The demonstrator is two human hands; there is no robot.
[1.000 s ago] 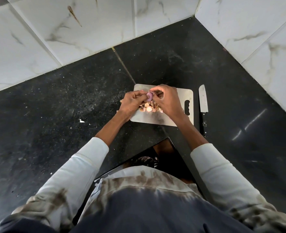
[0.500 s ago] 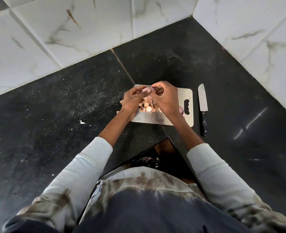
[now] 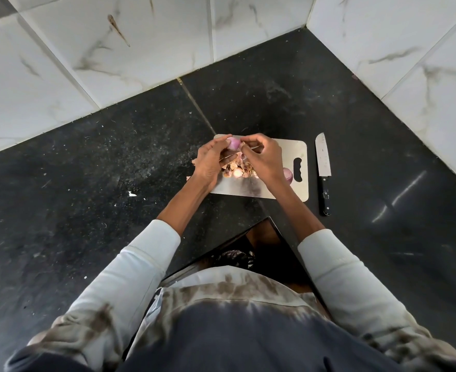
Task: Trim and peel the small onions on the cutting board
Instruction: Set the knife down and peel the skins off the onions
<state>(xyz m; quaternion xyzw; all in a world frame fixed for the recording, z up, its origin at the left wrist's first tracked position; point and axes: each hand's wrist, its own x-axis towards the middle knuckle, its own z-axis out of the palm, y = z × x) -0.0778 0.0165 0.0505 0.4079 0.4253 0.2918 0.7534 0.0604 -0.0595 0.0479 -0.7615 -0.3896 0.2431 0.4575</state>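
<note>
Both forearms stretched forward over the dark bench [image 3: 114, 183], pale sleeves pushed back to mid-forearm, wrists bent so the hands meet above the far half of the cutting board [image 3: 299, 157]. Left hand [image 3: 209, 161] turned thumb-up, its grip curled round a small purple onion [image 3: 233, 143] held at the fingertips, clear of the board. Right hand [image 3: 265, 158] close against it, back of the hand up, grip pinching a strip of onion skin [image 3: 244, 146] right at the onion's side. Under and between the two hands, a heap of peelings and small onions [image 3: 239, 170] on the board. Just by the right wrist, next to the board's handle slot, another purple onion [image 3: 288, 175], partly hidden. Knife [image 3: 323, 167] flat on the bench just right of the board, blade pointing away, untouched.
</note>
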